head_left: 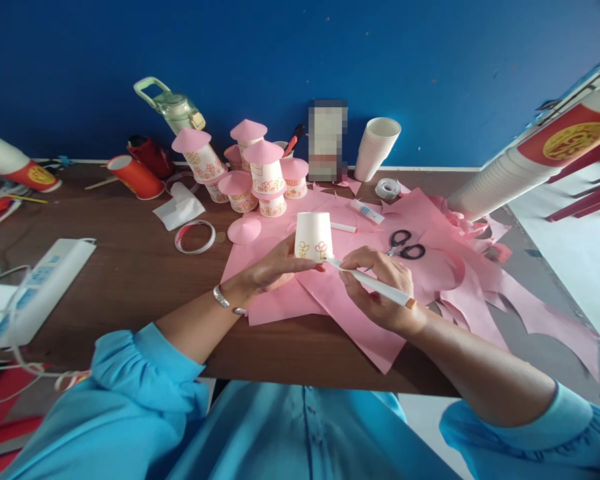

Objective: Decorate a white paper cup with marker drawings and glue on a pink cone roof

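Observation:
An upside-down white paper cup (313, 233) with flowers drawn near its rim is held by my left hand (279, 265), which wraps round its lower edge. My right hand (380, 287) grips a white marker (377, 285) with an orange end, its tip at the cup's lower right edge beside a red flower. Both hands are over pink paper (360, 327) spread on the brown table (180, 347). Behind the cup, another white marker (343, 227) with a red end lies on the paper.
Decorated cups with pink cone roofs (263, 170) stand behind my left hand. Black scissors (405, 248), tape (388, 189) and a cup stack (377, 148) are behind my right hand. A power strip (50, 287) lies at the left, near a tape ring (195, 237).

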`<state>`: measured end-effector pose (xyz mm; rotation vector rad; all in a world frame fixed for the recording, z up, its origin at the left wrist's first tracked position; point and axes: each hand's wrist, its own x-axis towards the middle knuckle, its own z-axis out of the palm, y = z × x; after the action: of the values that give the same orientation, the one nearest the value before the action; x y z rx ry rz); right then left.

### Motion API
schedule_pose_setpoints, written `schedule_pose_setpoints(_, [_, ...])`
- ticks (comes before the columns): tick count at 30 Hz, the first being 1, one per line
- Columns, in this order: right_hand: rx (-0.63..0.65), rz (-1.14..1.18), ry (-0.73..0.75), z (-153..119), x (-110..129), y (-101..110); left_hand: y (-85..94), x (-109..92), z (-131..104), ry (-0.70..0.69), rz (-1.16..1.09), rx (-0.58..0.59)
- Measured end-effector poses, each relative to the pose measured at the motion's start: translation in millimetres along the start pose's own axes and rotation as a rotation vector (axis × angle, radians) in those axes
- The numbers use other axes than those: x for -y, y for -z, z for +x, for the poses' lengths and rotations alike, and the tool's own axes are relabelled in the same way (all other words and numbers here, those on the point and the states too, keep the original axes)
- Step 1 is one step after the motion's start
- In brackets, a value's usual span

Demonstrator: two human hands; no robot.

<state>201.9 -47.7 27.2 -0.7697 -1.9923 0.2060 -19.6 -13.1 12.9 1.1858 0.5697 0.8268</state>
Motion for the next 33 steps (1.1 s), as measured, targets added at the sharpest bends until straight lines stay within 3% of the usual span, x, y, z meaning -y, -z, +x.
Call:
schedule_pose_setpoints(15, [0.063,0.061,-0.013,3.0,1.3,3.2,11.0,15.1,1.3,-0.004,-0.008,0.031])
schedule_pose_setpoints(33, [0.043,0.037,0.019,1.8,2.4,2.4,8.4,12.8,1.6,0.008,-0.027,0.021])
